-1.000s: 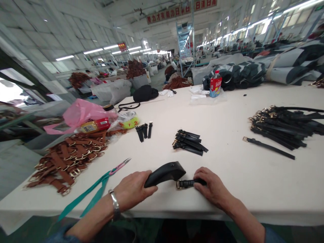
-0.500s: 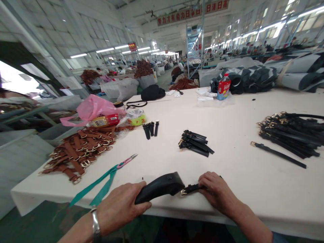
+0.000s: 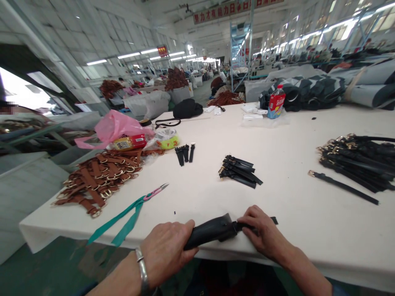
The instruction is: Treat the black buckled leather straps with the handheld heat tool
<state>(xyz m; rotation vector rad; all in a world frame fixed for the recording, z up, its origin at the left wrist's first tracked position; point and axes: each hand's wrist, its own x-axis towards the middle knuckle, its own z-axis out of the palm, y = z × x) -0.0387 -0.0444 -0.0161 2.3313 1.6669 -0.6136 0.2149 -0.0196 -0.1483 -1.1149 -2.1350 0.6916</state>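
My left hand (image 3: 168, 253) is closed round the lower end of a wide black leather piece (image 3: 212, 231) that lies at the near edge of the white table (image 3: 290, 205). My right hand (image 3: 261, 232) presses its curled fingers on a short black strap (image 3: 273, 220), whose buckle end is tucked under the wide piece. A small heap of short black buckle straps (image 3: 239, 172) lies just beyond my hands. There is a metal bracelet on my left wrist.
Scissors with a green ribbon (image 3: 135, 207) lie to the left. Brown buckle straps (image 3: 98, 181) are heaped at the left edge, long black straps (image 3: 358, 160) at the right. Three short black tabs (image 3: 185, 153), a pink bag (image 3: 115, 127), a red bottle (image 3: 275, 102) and a black bag (image 3: 187, 109) lie farther off.
The buckle end of the short strap has slid into the wide black piece and no longer shows. Both hands have drawn slightly nearer the table edge.
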